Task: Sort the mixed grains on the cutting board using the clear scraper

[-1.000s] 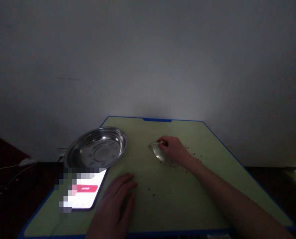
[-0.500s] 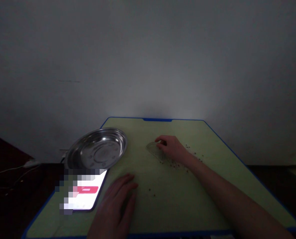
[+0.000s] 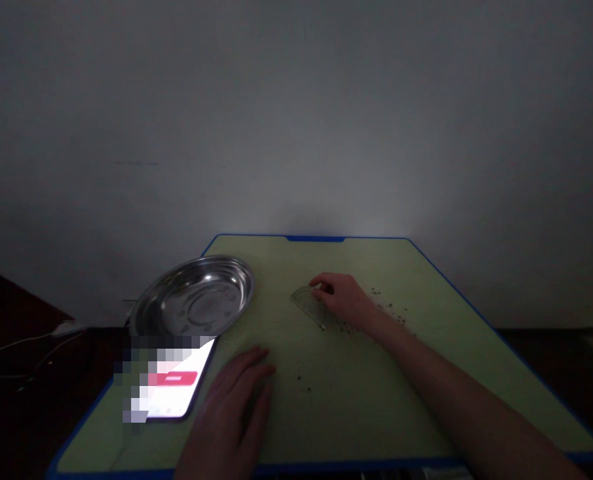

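Note:
A clear half-round protractor (image 3: pixel 307 302) is pinched between the thumb and fingers of my right hand (image 3: pixel 340 293), just above or on the table; I cannot tell whether it touches. Small dark beads or seeds (image 3: pixel 346 327) lie scattered beside and under my right wrist. Two more dark bits (image 3: pixel 304 383) sit apart, to the right of my left hand (image 3: pixel 239 400). That hand rests on the table near the front edge, fingers spread and holding nothing. A shiny metal basin (image 3: pixel 201 300) stands at the left of the table.
A phone with a lit screen (image 3: pixel 176 387) lies in front of the basin, left of my left hand, partly blurred out. The pale green table (image 3: pixel 276 257) has a blue rim and stands against a grey wall (image 3: pixel 296 133). White cables (image 3: pixel 66 328) run at the far left.
The protractor has shifted slightly to the left and shows more plainly, still pinched in my right hand. My left hand has stayed in place.

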`<state>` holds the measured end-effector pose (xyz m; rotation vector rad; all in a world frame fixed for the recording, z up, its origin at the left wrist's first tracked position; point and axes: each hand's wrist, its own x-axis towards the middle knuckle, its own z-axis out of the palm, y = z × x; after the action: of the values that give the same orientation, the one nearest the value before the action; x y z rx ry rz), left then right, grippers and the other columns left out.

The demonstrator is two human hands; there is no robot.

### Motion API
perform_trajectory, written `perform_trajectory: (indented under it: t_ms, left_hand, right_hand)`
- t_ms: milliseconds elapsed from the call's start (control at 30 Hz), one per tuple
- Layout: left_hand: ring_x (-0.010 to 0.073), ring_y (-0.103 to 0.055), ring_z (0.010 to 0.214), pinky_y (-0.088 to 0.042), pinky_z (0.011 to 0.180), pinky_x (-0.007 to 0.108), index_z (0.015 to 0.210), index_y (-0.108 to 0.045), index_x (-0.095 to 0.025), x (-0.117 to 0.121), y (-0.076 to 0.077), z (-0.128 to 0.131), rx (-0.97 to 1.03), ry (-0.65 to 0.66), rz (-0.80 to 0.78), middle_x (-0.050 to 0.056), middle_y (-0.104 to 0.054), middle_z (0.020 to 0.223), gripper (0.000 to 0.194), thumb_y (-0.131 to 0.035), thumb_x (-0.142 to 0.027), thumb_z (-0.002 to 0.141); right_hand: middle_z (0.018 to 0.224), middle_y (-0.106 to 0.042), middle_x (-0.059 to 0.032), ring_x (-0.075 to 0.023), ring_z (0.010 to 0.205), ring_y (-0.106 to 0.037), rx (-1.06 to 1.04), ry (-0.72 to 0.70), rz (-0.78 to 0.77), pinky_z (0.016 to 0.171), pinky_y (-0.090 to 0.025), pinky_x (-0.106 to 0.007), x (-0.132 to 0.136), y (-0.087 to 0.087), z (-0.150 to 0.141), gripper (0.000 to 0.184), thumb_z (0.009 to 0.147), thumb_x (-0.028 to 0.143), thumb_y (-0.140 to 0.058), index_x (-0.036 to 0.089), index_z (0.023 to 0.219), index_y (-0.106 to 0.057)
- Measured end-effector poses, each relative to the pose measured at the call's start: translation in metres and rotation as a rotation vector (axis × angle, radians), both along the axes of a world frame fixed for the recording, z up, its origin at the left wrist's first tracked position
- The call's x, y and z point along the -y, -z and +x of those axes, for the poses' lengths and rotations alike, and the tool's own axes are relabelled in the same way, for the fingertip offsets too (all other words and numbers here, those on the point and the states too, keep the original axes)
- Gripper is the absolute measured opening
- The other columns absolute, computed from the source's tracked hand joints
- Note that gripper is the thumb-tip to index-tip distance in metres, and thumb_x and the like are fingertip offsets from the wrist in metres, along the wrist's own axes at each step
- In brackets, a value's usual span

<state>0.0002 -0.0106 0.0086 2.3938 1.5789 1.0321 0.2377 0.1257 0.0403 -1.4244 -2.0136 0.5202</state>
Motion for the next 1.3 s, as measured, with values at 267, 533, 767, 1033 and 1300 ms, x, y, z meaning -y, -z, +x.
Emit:
perform_trajectory:
  t_ms: [267,533,767,1033,1300]
  left_hand:
    - [0.0262,-0.069,0.110,-0.060,0.089,0.046,0.112,-0.065,-0.028,-0.001,0.001,-0.001,-0.006,-0.007,0.011,0.006,-0.071,0.122,0.025,-0.051,-0.031,0.092]
    - [0.0247,-0.070,0.109,-0.060,0.090,0.045,0.119,-0.060,-0.029,0.004,-0.001,0.002,0.065,-0.062,-0.026,0.005,-0.072,0.121,0.027,-0.048,-0.029,0.095]
    - [0.0249,-0.069,0.111,-0.059,0.092,0.045,0.117,-0.060,-0.028,0.005,-0.001,0.002,0.095,-0.059,-0.062,0.006,-0.071,0.122,0.026,-0.047,-0.029,0.094]
    - [0.0247,-0.069,0.110,-0.059,0.090,0.043,0.116,-0.061,-0.027,0.006,-0.001,0.003,0.085,-0.052,-0.040,0.006,-0.072,0.120,0.026,-0.048,-0.026,0.093]
    - [0.0263,-0.069,0.112,-0.059,0.090,0.046,0.115,-0.062,-0.025,0.004,-0.003,0.004,0.135,-0.075,-0.073,0.008,-0.071,0.122,0.028,-0.048,-0.026,0.092]
  right_hand:
    - [0.083,-0.077,-0.0064,-0.0158,0.072,-0.068,0.006,-0.076,-0.030,0.070,-0.049,-0.027,0.012,-0.001,-0.009,0.019,0.085,0.012,-0.064,0.017,0.100,-0.075]
    - [0.084,-0.078,-0.0051,-0.0162,0.072,-0.069,0.060,-0.228,-0.096,0.069,-0.048,-0.026,0.030,-0.005,-0.017,0.023,0.084,0.014,-0.067,0.019,0.105,-0.076]
    - [0.077,-0.076,-0.0037,-0.0143,0.064,-0.064,0.120,-0.301,-0.152,0.063,-0.046,-0.025,0.037,-0.011,-0.016,0.024,0.083,0.014,-0.068,0.017,0.106,-0.076]
    - [0.073,-0.073,0.0002,-0.0125,0.061,-0.062,0.164,-0.442,-0.219,0.058,-0.042,-0.021,0.045,-0.017,-0.011,0.019,0.082,0.015,-0.069,0.021,0.098,-0.076]
    - [0.079,-0.075,-0.0004,-0.0142,0.067,-0.063,0.211,-0.594,-0.253,0.061,-0.043,-0.023,0.051,-0.024,-0.012,0.019,0.083,0.016,-0.068,0.023,0.098,-0.076]
